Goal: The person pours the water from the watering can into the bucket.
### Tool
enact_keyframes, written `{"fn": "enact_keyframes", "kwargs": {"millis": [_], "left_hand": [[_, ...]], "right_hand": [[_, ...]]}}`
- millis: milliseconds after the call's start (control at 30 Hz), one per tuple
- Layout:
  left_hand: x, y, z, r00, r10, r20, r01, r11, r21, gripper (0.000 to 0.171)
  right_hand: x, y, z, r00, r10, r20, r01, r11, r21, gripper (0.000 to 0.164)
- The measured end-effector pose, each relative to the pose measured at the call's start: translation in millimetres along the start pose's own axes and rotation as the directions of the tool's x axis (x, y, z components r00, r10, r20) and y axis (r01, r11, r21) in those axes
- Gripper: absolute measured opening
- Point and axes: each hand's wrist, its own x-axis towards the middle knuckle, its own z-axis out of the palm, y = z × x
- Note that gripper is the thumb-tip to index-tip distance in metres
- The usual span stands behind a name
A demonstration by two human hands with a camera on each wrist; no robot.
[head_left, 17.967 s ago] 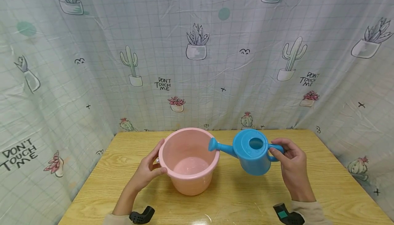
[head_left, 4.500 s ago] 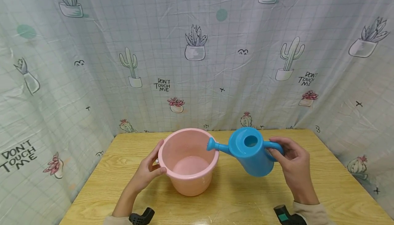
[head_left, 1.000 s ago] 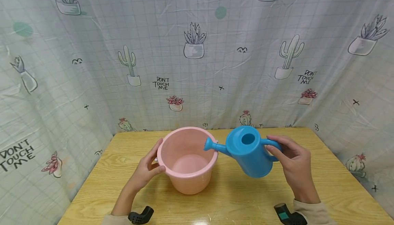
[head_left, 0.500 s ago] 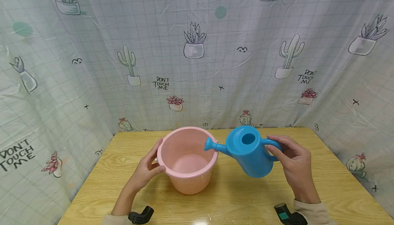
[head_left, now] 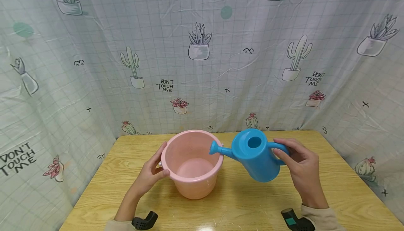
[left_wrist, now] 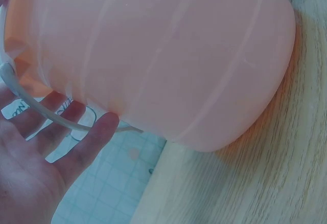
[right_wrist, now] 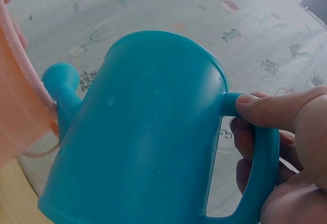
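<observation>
A pink bucket (head_left: 195, 186) stands upright on the table. My left hand (head_left: 147, 177) holds it at its left side, thumb at the rim and fingertips against the outer wall, beside the thin bail handle (left_wrist: 56, 117). My right hand (head_left: 301, 162) grips the handle of a blue watering can (head_left: 258, 162), thumb on top and fingers curled through the loop. The can leans left, its spout (head_left: 216, 148) crossing the bucket's right rim with the flared tip over the opening. Water drops dot the can's side in the right wrist view. No stream shows at the spout.
The wood-grain table (head_left: 252, 206) runs back to a hanging cloth (head_left: 202, 76) printed with cacti, which also encloses both sides. A dark wrist device (head_left: 145, 221) sits at each sleeve.
Since the oldest frame, my right hand has tilted the watering can further toward the bucket, its spout shifting slightly left. My left hand keeps its hold. Over the last second hardly anything moves.
</observation>
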Motion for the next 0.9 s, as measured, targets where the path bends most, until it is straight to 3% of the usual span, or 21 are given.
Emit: {"fn": "enact_keyframes", "kwargs": {"millis": [700, 900], "left_hand": [[0.8, -1.6, 0.0, 1.000, 0.006, -0.001, -0.006, 1.000, 0.009, 0.082], [0.2, -3.6, -0.7, 1.000, 0.008, 0.000, -0.008, 1.000, 0.007, 0.081]], "right_hand": [[1.2, -1.5, -0.1, 1.000, 0.001, -0.003, -0.001, 0.996, -0.090, 0.031], [0.5, -1.0, 0.7, 1.000, -0.017, -0.002, 0.017, 0.998, -0.063, 0.030]]}}
